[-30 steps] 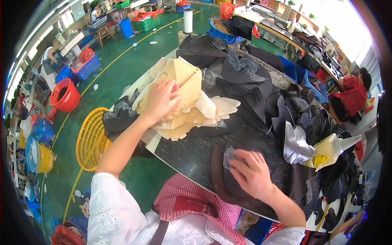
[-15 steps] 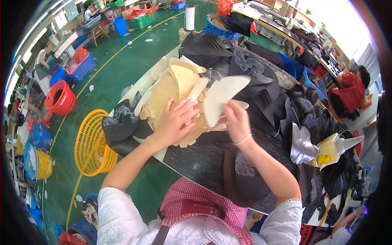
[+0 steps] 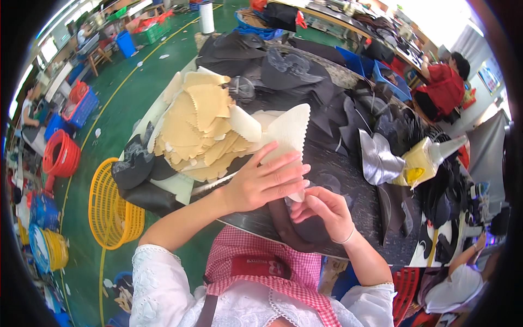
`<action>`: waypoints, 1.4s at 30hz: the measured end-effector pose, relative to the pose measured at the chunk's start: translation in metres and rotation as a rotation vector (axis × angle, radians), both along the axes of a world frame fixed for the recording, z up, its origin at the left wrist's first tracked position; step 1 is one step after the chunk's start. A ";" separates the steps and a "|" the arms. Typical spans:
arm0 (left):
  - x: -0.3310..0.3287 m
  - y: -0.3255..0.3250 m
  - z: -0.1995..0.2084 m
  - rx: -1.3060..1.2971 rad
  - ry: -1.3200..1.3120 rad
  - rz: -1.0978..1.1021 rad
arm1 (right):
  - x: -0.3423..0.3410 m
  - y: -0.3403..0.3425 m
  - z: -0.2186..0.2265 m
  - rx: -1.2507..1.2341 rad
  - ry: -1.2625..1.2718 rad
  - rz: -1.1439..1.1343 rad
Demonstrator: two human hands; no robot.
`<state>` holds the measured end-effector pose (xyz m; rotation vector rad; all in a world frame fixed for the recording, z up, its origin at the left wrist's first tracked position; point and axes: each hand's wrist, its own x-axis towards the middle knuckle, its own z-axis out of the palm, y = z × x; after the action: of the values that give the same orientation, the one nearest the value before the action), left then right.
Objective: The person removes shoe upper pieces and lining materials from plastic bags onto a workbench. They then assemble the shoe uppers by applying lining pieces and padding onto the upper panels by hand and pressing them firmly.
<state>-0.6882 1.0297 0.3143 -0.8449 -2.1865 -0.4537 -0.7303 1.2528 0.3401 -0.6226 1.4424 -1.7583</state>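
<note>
A cream, toothed-edge sheet piece (image 3: 291,128) stands out in front of me over the dark work table. My left hand (image 3: 272,177) lies across its lower part with the fingers stretched out; the thumb is hidden. At the piece's lower tip is my right hand (image 3: 325,211), its thumb and curled fingers closed at the edge. Beyond my left hand spreads a loose pile of tan and cream toothed pieces (image 3: 201,120). Under and beside my right hand lies a dark curved piece (image 3: 313,231).
Black sheet pieces (image 3: 294,76) are heaped at the back of the table. A silver curved piece (image 3: 378,158) and a yellowish nozzle bottle (image 3: 425,161) lie at right. Left of the table stands a yellow basket (image 3: 106,207). A person in red (image 3: 449,87) sits at far right.
The cream piece has come nearer to me, away from the pile. My left hand has left the pile and now covers the piece; my right hand has slid down to its lower tip.
</note>
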 end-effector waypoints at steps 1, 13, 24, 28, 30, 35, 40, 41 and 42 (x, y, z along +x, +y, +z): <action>0.000 0.006 -0.003 0.003 -0.016 0.009 | 0.001 0.001 -0.002 0.010 0.019 -0.031; -0.055 -0.077 -0.001 1.674 -1.003 -0.999 | 0.007 0.057 0.015 -0.105 0.437 -0.451; 0.027 0.039 -0.002 1.134 -1.122 -0.787 | 0.019 0.037 0.002 -0.078 0.396 -0.010; 0.033 0.060 -0.019 2.071 -1.254 -0.825 | 0.020 0.046 -0.017 -0.542 -0.203 -0.184; 0.038 0.067 -0.007 1.984 -1.171 -0.977 | 0.021 0.064 -0.031 -0.578 -0.477 -0.059; 0.048 0.027 0.028 1.375 -0.945 -1.454 | 0.021 0.121 0.001 0.483 0.367 0.261; 0.042 0.073 0.029 0.505 -1.086 -0.570 | 0.053 0.089 0.000 0.166 0.538 0.104; 0.042 0.076 0.027 0.500 -1.219 -0.456 | 0.056 0.090 -0.008 0.216 0.571 0.038; 0.043 0.077 0.023 0.493 -1.348 -0.336 | 0.057 0.092 -0.014 0.265 0.604 -0.026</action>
<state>-0.6457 1.1064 0.3378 -0.6626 -2.7814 -2.1077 -0.6732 1.3444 0.3257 -1.0485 2.0530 -1.4153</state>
